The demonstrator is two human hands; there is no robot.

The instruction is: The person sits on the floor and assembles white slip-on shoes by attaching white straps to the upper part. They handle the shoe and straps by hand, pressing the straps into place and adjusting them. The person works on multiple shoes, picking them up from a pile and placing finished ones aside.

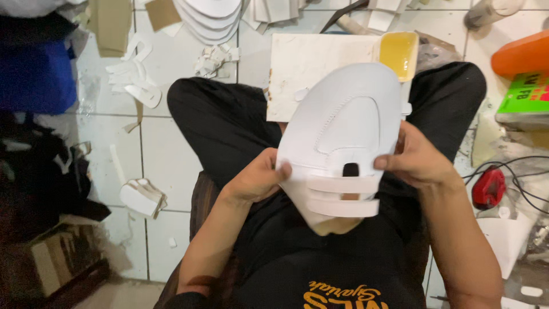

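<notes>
Both hands are gripping a white shoe piece [342, 137] over the lap: the left hand [258, 180] pinching its left edge, the right hand [413, 160] its right edge, above a white board [311, 66].

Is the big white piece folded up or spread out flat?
Spread out. Left hand and right hand hold the white piece open by its edges.

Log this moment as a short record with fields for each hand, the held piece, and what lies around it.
left hand: grips the left edge of the white shoe upper
right hand: grips its right edge
shoe upper: flat, stitched, two straps across the lower part
board: white, on the lap behind the upper
glue tray: yellow, at the board's right
floor: white tiles, scattered white cut pieces
</notes>
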